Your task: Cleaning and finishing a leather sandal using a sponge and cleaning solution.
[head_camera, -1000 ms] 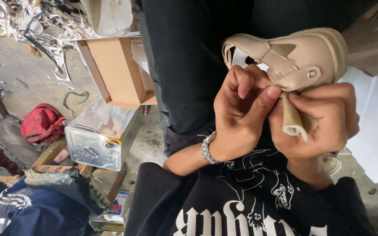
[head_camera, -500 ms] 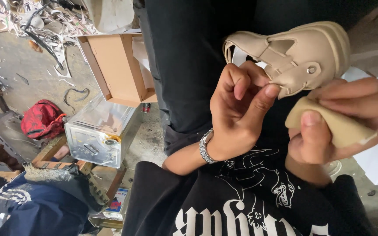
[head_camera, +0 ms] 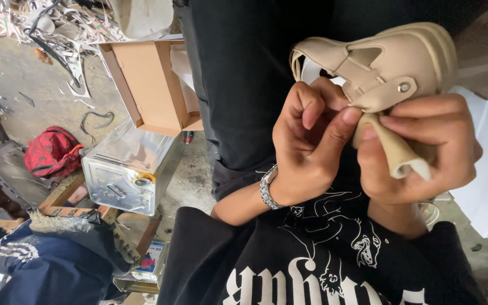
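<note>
Back under the beige chunky-soled sandal (head_camera: 391,62), the right hand (head_camera: 419,152) closes its fingers round a tan folded cloth (head_camera: 393,149); left hand (head_camera: 312,147) pinches the sandal's strap, fingertips partly hidden

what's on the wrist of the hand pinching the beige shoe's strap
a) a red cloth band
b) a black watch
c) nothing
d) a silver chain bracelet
d: the left hand pinches the strap of the shoe, and a silver chain bracelet circles its wrist; no watch or cloth band shows there.
</note>
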